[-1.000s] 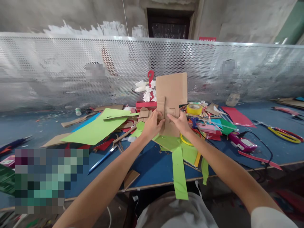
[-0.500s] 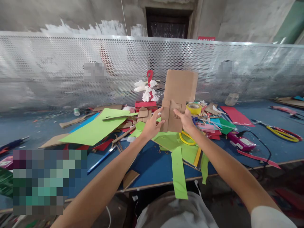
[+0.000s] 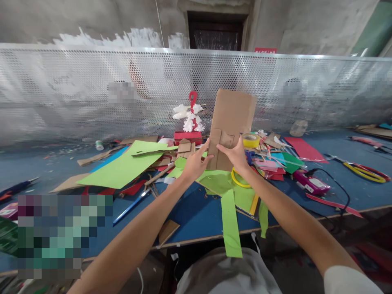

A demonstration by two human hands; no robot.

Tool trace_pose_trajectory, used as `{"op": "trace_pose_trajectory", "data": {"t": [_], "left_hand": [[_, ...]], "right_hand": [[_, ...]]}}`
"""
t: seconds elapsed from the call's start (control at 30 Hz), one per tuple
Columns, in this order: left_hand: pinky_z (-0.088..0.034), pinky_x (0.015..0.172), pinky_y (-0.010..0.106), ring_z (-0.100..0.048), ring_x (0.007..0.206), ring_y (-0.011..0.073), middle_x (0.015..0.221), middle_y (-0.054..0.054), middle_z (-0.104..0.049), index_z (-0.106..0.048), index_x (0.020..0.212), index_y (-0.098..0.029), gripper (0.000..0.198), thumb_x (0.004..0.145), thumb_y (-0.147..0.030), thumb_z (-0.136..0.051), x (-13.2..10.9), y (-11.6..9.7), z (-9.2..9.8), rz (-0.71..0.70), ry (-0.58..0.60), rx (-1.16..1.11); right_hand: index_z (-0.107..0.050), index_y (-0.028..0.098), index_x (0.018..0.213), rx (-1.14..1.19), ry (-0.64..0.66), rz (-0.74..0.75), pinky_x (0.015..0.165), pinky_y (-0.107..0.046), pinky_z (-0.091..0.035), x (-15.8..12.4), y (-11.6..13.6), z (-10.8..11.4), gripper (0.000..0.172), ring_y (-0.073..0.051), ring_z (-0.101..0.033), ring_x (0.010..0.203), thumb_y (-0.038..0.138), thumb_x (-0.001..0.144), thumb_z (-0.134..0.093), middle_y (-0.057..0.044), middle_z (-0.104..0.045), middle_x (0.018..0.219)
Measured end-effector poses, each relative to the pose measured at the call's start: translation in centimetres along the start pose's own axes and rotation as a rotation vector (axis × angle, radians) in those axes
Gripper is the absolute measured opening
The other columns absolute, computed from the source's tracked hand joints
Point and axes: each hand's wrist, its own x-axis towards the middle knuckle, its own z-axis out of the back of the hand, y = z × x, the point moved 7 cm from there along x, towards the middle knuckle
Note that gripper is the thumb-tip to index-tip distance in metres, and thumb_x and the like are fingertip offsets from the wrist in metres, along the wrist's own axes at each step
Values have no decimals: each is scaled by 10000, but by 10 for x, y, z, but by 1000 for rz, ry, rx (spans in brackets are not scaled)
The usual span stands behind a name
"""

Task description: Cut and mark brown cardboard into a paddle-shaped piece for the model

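A brown cardboard sheet (image 3: pixel 235 108) stands upright, leaning slightly right, between my hands. Against its lower left lies a narrower cardboard strip (image 3: pixel 214 141). My left hand (image 3: pixel 196 164) grips the left edge, with its thumb and index finger at the strip. On the right side, my right hand (image 3: pixel 238 157) holds the sheet, its thumb reaching across the front to the strip's right edge. Fingers behind the cardboard are hidden. Below the sheet lie crumpled green paper (image 3: pixel 216 179) and a yellow ring-shaped handle (image 3: pixel 235 178).
Behind stands a red-and-white craft piece (image 3: pixel 192 116) before a perforated metal screen (image 3: pixel 147 94). Left are a large green sheet (image 3: pixel 122 167) and a blue brush-like tool (image 3: pixel 131 207). Right are yellow tape (image 3: pixel 251 141), a purple device (image 3: pixel 312 183) with a cable, and pliers (image 3: pixel 361 170).
My right thumb has slid left and down across the cardboard to the strip's edge. The sheet has shifted slightly right and tilted a little more. My left hand stays nearly in place.
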Motion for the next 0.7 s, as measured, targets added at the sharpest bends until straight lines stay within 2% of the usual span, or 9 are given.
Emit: {"op": "trace_pose_trajectory", "data": {"t": [0.03, 0.1, 0.17, 0.23, 0.33, 0.43, 0.7], "left_hand": [[-614, 1031, 447, -816, 943, 260, 1441, 89, -754, -443, 1696, -333, 729, 1006, -386, -674, 1, 3, -2, 0, 16, -43], [-621, 1052, 453, -806, 1116, 292, 1504, 110, -712, -427, 1708, -311, 736, 1014, -401, -655, 3, 9, -6, -16, 54, -166], [-614, 1090, 464, -672, 1409, 332, 1567, 132, -658, -422, 1713, -262, 766, 1009, -449, -658, 5, 14, -11, -58, 81, -312], [-605, 1114, 505, -535, 1544, 362, 1603, 139, -622, -439, 1704, -229, 832, 977, -544, -695, 8, 18, -14, -94, 98, -434], [-564, 1159, 593, -518, 1549, 406, 1629, 134, -592, -489, 1677, -221, 935, 900, -661, -767, 9, 21, -18, -109, 121, -560], [-510, 1198, 653, -526, 1540, 418, 1647, 123, -572, -510, 1666, -238, 951, 877, -689, -790, 9, 20, -19, -111, 131, -620], [-487, 1224, 625, -477, 1579, 403, 1703, 124, -500, -446, 1703, -238, 915, 941, -653, -735, 9, 20, -18, -161, 131, -557]], "right_hand": [[-269, 241, 1668, 17, -47, 2, 1309, -547, -369, 0, 0, 3, 1044, -293, -426, 1604, 494, 828, -834, -184, -464, 1699], [-282, 234, 1664, 61, -132, 4, 1319, -537, -356, 0, -1, 10, 1108, -311, -413, 1613, 476, 770, -890, -189, -446, 1708], [-296, 234, 1662, 79, -148, -3, 1322, -540, -353, 1, -3, 11, 1143, -330, -397, 1622, 490, 737, -917, -190, -443, 1709], [-318, 237, 1656, 105, -149, -3, 1320, -552, -355, 2, -5, 12, 1169, -345, -414, 1611, 512, 707, -941, -186, -465, 1694], [-346, 239, 1650, 161, -161, 13, 1319, -564, -357, 3, -7, 12, 1220, -350, -482, 1562, 532, 649, -980, -180, -508, 1664], [-357, 239, 1646, 175, -162, 2, 1322, -585, -347, 4, -11, 12, 1250, -357, -499, 1546, 540, 616, -997, -181, -522, 1652], [-372, 250, 1633, 182, -177, -2, 1311, -606, -366, 6, -18, 11, 1200, -367, -445, 1591, 527, 642, -990, -174, -514, 1659]]}}
